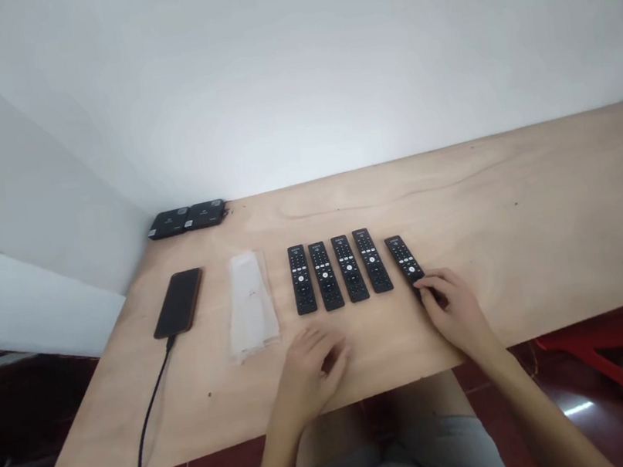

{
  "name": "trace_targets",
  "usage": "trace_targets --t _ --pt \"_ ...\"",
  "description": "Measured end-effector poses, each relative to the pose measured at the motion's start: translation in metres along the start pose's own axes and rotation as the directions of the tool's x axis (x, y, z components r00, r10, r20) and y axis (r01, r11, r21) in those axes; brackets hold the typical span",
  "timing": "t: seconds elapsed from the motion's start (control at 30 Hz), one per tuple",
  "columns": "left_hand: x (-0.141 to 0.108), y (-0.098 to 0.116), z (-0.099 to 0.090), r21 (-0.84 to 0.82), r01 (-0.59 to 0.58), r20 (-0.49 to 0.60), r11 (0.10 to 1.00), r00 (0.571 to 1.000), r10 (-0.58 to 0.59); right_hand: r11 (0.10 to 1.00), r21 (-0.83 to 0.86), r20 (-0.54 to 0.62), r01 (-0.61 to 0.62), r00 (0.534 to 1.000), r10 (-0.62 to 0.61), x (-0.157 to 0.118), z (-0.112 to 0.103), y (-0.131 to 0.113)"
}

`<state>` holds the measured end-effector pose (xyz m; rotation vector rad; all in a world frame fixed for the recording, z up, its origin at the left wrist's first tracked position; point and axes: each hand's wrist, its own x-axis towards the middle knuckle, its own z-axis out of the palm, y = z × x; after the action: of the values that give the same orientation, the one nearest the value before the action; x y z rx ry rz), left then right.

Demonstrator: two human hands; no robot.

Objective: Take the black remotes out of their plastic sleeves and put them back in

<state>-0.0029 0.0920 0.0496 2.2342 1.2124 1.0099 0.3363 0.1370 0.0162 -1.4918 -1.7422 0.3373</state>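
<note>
Several black remote controls (326, 276) lie side by side on the wooden table, buttons facing up. The rightmost remote control (402, 255) sits a little apart and tilted, with its lower end between the thumb and fingers of my right hand (452, 308). That lower end is partly hidden by my fingers. My left hand (315, 364) rests near the table's front, just below the row. Its fingers are loosely curved, the thumb stands apart, and nothing shows in it. Left of the row lie flat, whitish translucent plastic sleeves (250, 305).
A phone (180, 304) lies at the left, its black cable (153, 405) hanging over the front edge. Two black boxes (204, 214) stand at the back left by the white wall (287, 73). A red plastic stool or chair (617, 359) is below the table at right.
</note>
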Motion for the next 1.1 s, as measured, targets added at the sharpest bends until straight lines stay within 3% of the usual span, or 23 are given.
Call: trace_targets --t 0.33,0.6,0.7,0.9,0.97,1.1 --pt "-0.001 -0.002 0.002 0.035 -0.04 0.05 0.999 0.998 0.038 0.997 -0.015 0.028 0.075 0.997 -0.075 0.021 0.017 0.0" --pt "-0.008 -0.001 0.0 0.005 -0.025 -0.065 1.0 0.998 0.025 0.995 -0.024 -0.023 0.101 0.995 -0.102 0.024 0.022 0.006" --pt "-0.016 -0.006 -0.015 0.01 0.034 -0.181 0.999 0.983 -0.031 0.994 -0.035 -0.066 0.099 0.993 -0.101 0.021 0.023 0.007" --pt "-0.025 -0.034 -0.065 0.219 0.086 -0.318 0.972 0.948 -0.013 0.994 -0.034 -0.111 0.106 0.988 -0.109 0.02 0.024 0.005" --pt "-0.026 -0.046 -0.076 0.321 0.079 -0.299 0.944 0.954 0.021 0.994 -0.03 -0.127 0.108 0.986 -0.111 0.02 0.023 0.003" --pt "-0.03 -0.066 -0.08 0.474 0.023 -0.15 0.88 0.987 0.055 0.994 -0.019 -0.168 0.107 0.98 -0.109 0.018 0.023 0.001"
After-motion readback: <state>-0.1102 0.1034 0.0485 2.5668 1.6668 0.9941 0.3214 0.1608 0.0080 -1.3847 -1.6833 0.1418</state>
